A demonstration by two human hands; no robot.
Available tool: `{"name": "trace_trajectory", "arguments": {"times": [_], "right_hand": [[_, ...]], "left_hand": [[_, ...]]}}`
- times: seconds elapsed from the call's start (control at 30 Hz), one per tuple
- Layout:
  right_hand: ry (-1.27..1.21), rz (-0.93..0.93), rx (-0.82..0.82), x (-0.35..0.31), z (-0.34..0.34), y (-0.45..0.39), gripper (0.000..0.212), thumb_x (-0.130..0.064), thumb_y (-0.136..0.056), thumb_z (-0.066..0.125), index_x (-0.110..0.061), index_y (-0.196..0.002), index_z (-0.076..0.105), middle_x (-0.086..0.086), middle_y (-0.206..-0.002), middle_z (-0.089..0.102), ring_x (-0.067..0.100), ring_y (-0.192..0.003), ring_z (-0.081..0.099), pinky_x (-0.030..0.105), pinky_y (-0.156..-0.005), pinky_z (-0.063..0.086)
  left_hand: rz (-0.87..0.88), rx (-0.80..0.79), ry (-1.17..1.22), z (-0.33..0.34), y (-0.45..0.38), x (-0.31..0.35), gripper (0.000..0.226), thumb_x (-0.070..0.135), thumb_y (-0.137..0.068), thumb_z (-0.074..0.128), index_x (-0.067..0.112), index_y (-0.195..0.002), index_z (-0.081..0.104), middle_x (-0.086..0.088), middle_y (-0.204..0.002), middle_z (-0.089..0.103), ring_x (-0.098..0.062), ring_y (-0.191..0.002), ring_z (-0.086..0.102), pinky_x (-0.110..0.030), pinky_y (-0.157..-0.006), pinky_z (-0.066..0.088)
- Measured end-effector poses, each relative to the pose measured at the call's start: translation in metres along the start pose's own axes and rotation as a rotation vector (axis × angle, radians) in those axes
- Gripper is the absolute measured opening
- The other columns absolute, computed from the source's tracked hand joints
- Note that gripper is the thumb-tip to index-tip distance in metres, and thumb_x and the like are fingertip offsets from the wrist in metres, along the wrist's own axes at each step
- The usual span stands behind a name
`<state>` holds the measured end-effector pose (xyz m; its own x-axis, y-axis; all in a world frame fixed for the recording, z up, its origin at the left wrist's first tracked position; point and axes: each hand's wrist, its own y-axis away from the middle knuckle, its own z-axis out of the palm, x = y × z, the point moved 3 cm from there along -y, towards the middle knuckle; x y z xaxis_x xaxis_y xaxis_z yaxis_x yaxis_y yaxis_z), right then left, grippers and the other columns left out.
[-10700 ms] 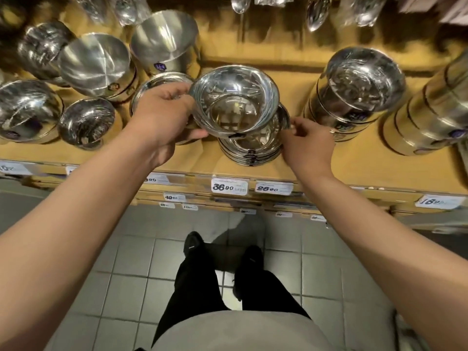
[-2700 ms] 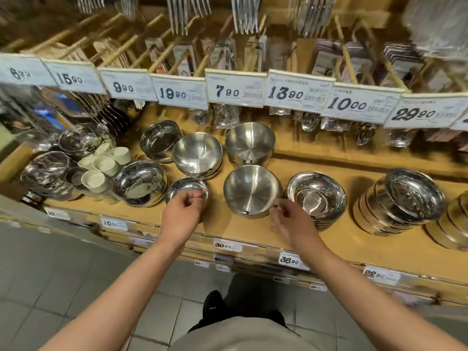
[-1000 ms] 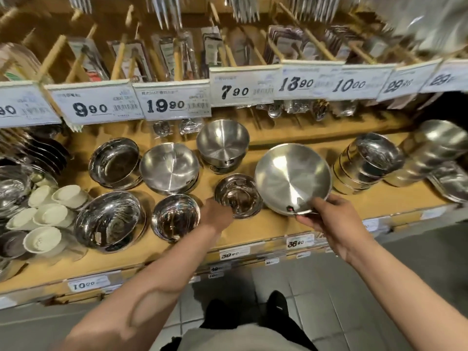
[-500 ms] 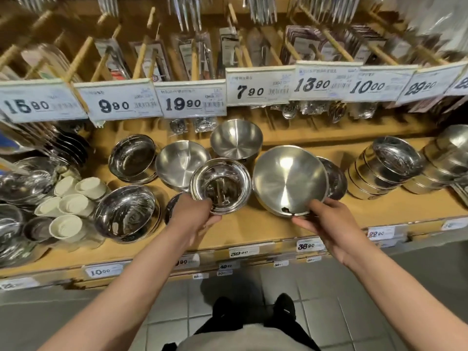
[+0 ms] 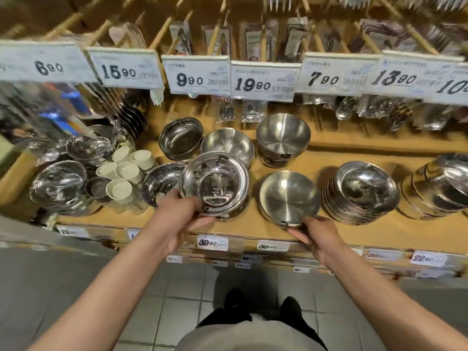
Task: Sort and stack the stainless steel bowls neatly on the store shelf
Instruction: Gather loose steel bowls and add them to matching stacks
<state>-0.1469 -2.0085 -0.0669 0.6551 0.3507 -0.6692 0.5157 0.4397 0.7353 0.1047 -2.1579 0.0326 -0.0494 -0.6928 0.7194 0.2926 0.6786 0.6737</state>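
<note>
My left hand (image 5: 181, 220) grips the near rim of a shiny flat-bottomed steel bowl (image 5: 215, 182), held tilted just above the wooden shelf (image 5: 253, 224). My right hand (image 5: 316, 235) pinches the near rim of a matte steel bowl (image 5: 290, 197) that sits on the shelf to the right. A stack of shiny bowls (image 5: 362, 192) stands right of it. Behind are a matte bowl (image 5: 228, 144), a deep matte bowl stack (image 5: 283, 136) and a shiny bowl (image 5: 180, 138). Another shiny bowl (image 5: 159, 181) lies left of the held one.
White cups (image 5: 124, 171) and more steel bowls (image 5: 58, 182) crowd the shelf's left end. A tilted bowl stack (image 5: 440, 186) lies at the far right. Price tags (image 5: 262, 81) and hanging packaged utensils run along the rail above. Grey tiled floor (image 5: 76, 287) lies below.
My left hand has carried the shiny bowl a little down and right toward the shelf front. The matte bowl in my right hand has come down from tilted to resting on the shelf.
</note>
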Motion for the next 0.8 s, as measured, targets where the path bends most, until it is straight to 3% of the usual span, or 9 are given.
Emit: {"name": "trace_trajectory", "arguments": {"times": [0.1,0.27,0.4,0.5,0.6,0.67,0.8], "right_hand": [[0.027,0.015,-0.008,0.007,0.001,-0.010,0.004,-0.003,-0.096,0.063,0.000,-0.096,0.061,0.009,-0.066,0.075,0.018,-0.056,0.074,0.022,-0.050,0.060],[0.057,0.041,-0.047,0.013,0.001,-0.023,0.008,-0.009,-0.099,0.062,-0.003,-0.104,0.061,0.007,-0.072,0.077,0.018,-0.066,0.076,0.031,-0.070,0.061],[0.170,-0.054,-0.104,0.005,0.002,-0.025,0.030,-0.014,-0.098,0.066,0.002,-0.121,0.054,0.008,-0.085,0.073,0.008,-0.058,0.070,0.021,-0.045,0.054],[0.372,-0.132,-0.052,-0.007,-0.005,-0.021,0.043,-0.026,-0.094,0.071,-0.001,-0.123,0.053,0.015,-0.111,0.066,0.019,-0.087,0.072,0.022,-0.056,0.059],[0.535,-0.214,-0.061,-0.028,-0.021,-0.003,0.025,-0.033,-0.098,0.065,-0.009,-0.096,0.060,0.006,-0.078,0.067,0.010,-0.058,0.066,0.024,-0.051,0.053],[0.456,-0.235,-0.148,-0.047,-0.035,0.013,0.024,-0.033,-0.101,0.060,-0.011,-0.095,0.065,0.002,-0.070,0.065,0.007,-0.054,0.064,0.024,-0.055,0.054],[0.218,-0.318,-0.225,-0.096,-0.069,0.042,0.021,-0.035,-0.100,0.062,-0.017,-0.111,0.068,0.003,-0.094,0.075,0.014,-0.083,0.074,0.026,-0.067,0.059]], "left_hand": [[0.012,0.043,0.044,-0.014,0.004,0.010,0.042,-0.011,-0.094,0.049,0.014,-0.128,0.045,-0.026,-0.093,0.076,-0.040,-0.083,0.077,-0.027,-0.049,0.061],[0.046,0.090,0.072,-0.018,0.006,0.020,0.054,-0.013,-0.092,0.048,0.015,-0.138,0.043,-0.025,-0.102,0.073,-0.039,-0.082,0.077,-0.028,-0.050,0.061],[0.070,0.070,0.035,0.004,0.006,0.018,0.055,-0.016,-0.090,0.046,0.009,-0.139,0.041,-0.022,-0.106,0.070,-0.034,-0.076,0.077,-0.033,-0.053,0.063],[0.050,0.034,0.005,0.031,0.007,0.012,0.050,-0.014,-0.092,0.048,0.006,-0.138,0.043,-0.024,-0.110,0.070,-0.034,-0.079,0.077,-0.035,-0.057,0.064],[0.031,-0.007,-0.015,0.065,0.009,0.005,0.044,-0.013,-0.093,0.049,0.008,-0.132,0.046,-0.021,-0.104,0.071,-0.035,-0.081,0.077,-0.033,-0.055,0.063],[0.021,-0.051,-0.028,0.092,0.011,-0.002,0.043,-0.015,-0.093,0.048,0.008,-0.130,0.047,-0.021,-0.105,0.071,-0.034,-0.080,0.077,-0.029,-0.051,0.062],[0.019,-0.136,-0.064,0.153,0.013,-0.019,0.048,-0.014,-0.092,0.050,0.014,-0.131,0.044,-0.019,-0.114,0.065,-0.031,-0.078,0.078,-0.029,-0.049,0.062]]}}
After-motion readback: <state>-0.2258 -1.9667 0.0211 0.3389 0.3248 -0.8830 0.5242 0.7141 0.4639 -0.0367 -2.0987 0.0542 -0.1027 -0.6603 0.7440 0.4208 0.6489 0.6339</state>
